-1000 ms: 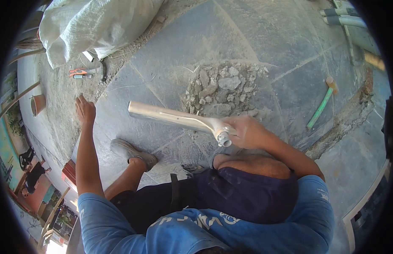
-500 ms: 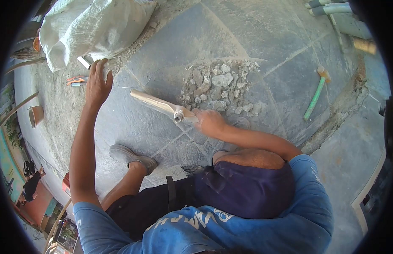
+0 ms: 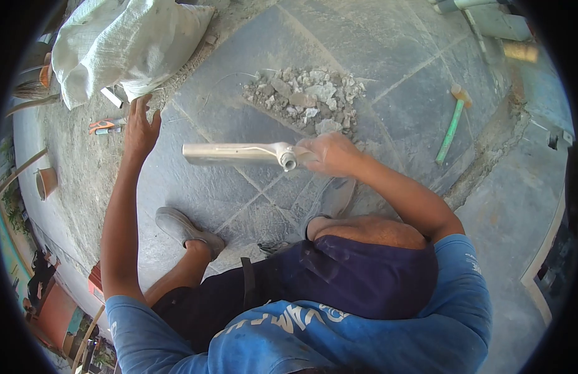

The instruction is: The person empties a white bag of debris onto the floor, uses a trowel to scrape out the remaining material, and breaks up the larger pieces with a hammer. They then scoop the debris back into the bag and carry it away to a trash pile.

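My right hand (image 3: 329, 153) grips one end of a silvery metal bar (image 3: 239, 153) with a round socket at the held end. The bar lies level above the grey stone floor and points left. My left hand (image 3: 141, 124) is stretched out to the left with fingers spread, holding nothing, close to the corner of a white woven sack (image 3: 124, 40). Just beyond the bar lies a pile of broken rubble (image 3: 304, 93) on a chipped patch of floor.
A hammer with a green handle (image 3: 450, 131) lies on the slabs to the right. Orange-handled tools (image 3: 105, 126) rest by the sack. My shoe (image 3: 186, 227) is planted below the bar. A clay pot (image 3: 46, 181) stands at the left edge.
My right hand has swung the bar from angled down near the floor to level and higher. My left hand stays spread near the sack, slightly lower.
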The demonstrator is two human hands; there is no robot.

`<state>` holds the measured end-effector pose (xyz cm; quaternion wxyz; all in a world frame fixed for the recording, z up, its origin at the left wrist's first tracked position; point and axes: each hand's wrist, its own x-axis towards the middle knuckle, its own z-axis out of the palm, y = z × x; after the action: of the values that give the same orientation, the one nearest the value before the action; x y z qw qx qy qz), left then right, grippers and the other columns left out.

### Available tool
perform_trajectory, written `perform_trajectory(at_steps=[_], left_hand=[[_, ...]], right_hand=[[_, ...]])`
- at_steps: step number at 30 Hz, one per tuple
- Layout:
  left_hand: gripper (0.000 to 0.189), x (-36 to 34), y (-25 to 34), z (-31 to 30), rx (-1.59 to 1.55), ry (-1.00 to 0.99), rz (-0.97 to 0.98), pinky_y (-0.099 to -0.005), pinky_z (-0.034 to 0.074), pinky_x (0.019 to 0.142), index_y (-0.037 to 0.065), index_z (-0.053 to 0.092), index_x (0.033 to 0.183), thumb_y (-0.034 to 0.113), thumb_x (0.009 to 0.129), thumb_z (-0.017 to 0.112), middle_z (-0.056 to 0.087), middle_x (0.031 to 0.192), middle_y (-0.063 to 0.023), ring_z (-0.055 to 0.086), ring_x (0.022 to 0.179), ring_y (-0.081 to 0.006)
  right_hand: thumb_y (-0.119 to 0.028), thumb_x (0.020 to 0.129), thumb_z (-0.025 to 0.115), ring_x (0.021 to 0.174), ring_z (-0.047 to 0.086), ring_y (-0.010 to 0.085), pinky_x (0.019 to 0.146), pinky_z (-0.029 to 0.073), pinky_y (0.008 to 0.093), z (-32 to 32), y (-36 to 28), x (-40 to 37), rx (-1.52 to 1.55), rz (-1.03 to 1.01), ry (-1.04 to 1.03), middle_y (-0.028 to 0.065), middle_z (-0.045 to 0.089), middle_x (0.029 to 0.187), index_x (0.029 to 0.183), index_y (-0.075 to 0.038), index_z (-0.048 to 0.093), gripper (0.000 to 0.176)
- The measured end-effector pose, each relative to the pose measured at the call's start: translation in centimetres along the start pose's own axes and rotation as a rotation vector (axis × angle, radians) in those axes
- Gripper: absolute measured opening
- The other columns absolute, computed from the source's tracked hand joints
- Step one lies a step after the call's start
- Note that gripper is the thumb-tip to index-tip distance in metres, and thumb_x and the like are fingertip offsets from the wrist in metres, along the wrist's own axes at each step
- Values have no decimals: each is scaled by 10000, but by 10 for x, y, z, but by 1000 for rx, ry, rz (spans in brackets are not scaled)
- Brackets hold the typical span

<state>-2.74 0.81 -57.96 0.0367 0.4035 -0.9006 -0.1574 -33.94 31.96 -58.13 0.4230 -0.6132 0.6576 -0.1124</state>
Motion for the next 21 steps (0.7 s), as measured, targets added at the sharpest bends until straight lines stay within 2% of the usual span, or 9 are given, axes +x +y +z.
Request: perform_trajectory(at_steps=[1,3,4,6,10,13,17,19,21], left_hand=[[440,6,0,5,-16,-3,12,-451,467,891,51,439,1269,129,866,599,512,1192,-197,556,1063,-379],[437,16,7,13,4,-3,63,-451,466,890,51,440,1265,127,865,599,515,1185,-197,557,1058,-379],[434,21,11,16,30,-4,101,-451,464,890,52,440,1260,124,864,599,517,1179,-196,558,1053,-379],[427,33,26,19,-12,-32,126,-454,462,893,53,441,1255,129,864,596,516,1179,-197,552,1061,-383],[412,48,44,29,3,-84,186,-461,457,895,57,444,1243,139,866,587,513,1180,-203,537,1072,-395],[412,58,55,34,-6,-113,231,-457,450,906,58,444,1241,134,861,585,513,1173,-206,526,1082,-399],[411,62,67,42,-8,-170,231,-448,440,928,50,450,1235,130,857,589,521,1168,-198,522,1101,-387],[407,65,70,51,-17,-180,223,-445,438,932,46,453,1233,129,858,589,524,1173,-196,524,1104,-383],[401,64,71,62,-40,-171,188,-443,435,941,49,459,1234,129,862,587,530,1186,-191,523,1112,-381]], right_hand=[[-226,740,643,787,647,361,726,501,466,6,-13,-5,5,-73,-122,182,662,806,1079,-104,631,361],[-210,733,643,798,645,371,719,493,485,29,-33,-12,8,-120,-232,181,660,803,1050,-109,638,333],[-210,733,643,798,645,371,719,493,485,40,-40,-17,8,-106,-223,181,660,803,1050,-109,638,333],[-171,752,618,809,646,372,710,490,490,58,-41,-21,-6,-148,-369,173,666,822,1047,-108,640,302],[-139,775,592,824,653,362,705,494,481,76,-8,-23,-156,-86,-335,171,670,842,1066,-117,644,297],[-114,791,572,832,662,342,711,500,466,47,8,-15,-169,34,-284,166,675,858,1104,-134,642,321],[-174,797,628,843,665,323,734,509,441,-15,52,-4,-327,63,-92,143,683,888,1174,-163,615,377],[-201,784,667,844,663,316,746,513,433,-50,66,2,-303,146,-8,117,686,890,1163,-163,616,384],[-195,782,670,847,660,310,748,511,435,-81,74,8,-327,164,-33,104,685,900,1161,-166,616,383]])
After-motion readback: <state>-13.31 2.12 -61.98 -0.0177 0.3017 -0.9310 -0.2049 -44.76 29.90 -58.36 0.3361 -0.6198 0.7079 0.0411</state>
